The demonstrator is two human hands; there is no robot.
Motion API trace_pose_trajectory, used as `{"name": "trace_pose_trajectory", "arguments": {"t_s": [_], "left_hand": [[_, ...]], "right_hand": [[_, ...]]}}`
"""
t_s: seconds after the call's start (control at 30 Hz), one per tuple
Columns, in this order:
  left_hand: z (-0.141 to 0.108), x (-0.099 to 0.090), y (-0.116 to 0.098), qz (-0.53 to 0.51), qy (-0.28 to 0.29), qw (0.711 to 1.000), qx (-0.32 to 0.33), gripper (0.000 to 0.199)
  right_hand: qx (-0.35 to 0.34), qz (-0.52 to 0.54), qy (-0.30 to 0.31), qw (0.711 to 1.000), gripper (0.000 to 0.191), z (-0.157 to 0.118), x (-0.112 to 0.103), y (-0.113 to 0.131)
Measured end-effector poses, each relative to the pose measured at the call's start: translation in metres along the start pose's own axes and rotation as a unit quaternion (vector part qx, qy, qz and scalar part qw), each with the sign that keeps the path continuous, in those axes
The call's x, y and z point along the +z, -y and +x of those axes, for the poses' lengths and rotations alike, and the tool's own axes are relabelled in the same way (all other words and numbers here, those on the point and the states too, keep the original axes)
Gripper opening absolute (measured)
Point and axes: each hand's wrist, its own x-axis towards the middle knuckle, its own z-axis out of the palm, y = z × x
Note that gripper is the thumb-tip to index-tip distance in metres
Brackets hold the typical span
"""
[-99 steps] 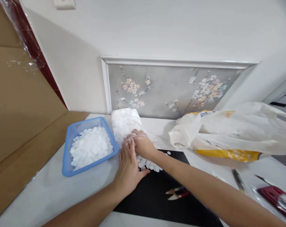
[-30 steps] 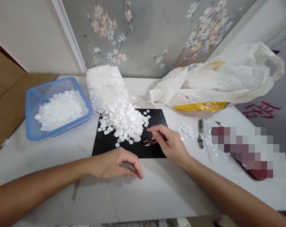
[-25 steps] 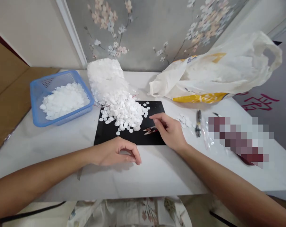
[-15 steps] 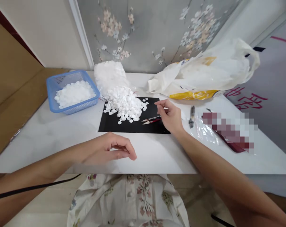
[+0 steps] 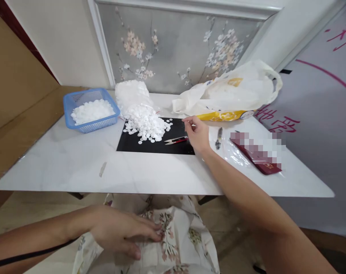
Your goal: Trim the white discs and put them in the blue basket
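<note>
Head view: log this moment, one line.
left hand: over floral cloth | right hand: by red-handled snips | white discs: heaped on black mat, also in blue basket

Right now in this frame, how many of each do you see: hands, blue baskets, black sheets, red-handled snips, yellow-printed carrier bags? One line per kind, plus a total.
Hands: 2 (right hand and left hand)
Blue basket: 1
Black sheet: 1
Red-handled snips: 1
Yellow-printed carrier bag: 1
Total: 6
</note>
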Motion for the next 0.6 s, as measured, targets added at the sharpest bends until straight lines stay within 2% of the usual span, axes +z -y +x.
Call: {"name": "trace_pose_trajectory", "arguments": {"t_s": [0.1, 0.13, 0.23, 0.27, 0.33, 0.4, 0.47, 0.6], "left_hand": [[0.005, 0.003, 0.006, -0.025, 0.004, 0.999, 0.045, 0.055], [0.007, 0.004, 0.008, -0.024, -0.013, 0.999, 0.041, 0.050], [0.015, 0.004, 0.019, 0.039, -0.103, 0.993, -0.052, 0.036], [0.019, 0.005, 0.024, 0.072, -0.131, 0.984, -0.092, 0.037], [0.029, 0.009, 0.034, 0.119, -0.150, 0.973, -0.131, 0.049], [0.038, 0.015, 0.040, 0.151, -0.158, 0.967, -0.134, 0.063], [0.044, 0.022, 0.039, 0.175, -0.156, 0.965, -0.115, 0.067], [0.041, 0.036, 0.024, 0.209, -0.090, 0.971, -0.066, 0.076]], "right_hand": [[-0.006, 0.002, 0.001, 1.000, 0.015, 0.000, -0.001, 0.000], [-0.007, 0.003, 0.001, 1.000, 0.015, 0.000, -0.001, 0.000], [-0.009, 0.002, -0.002, 1.000, 0.015, 0.002, -0.002, 0.000], [-0.010, 0.001, -0.003, 1.000, 0.015, 0.002, -0.002, -0.001], [-0.012, -0.002, -0.006, 1.000, 0.015, 0.003, -0.003, -0.002], [-0.013, -0.006, -0.008, 1.000, 0.016, 0.003, -0.004, -0.002], [-0.014, -0.010, -0.009, 1.000, 0.016, 0.004, -0.006, -0.003], [-0.013, -0.017, -0.008, 1.000, 0.016, 0.005, -0.008, -0.005]]}}
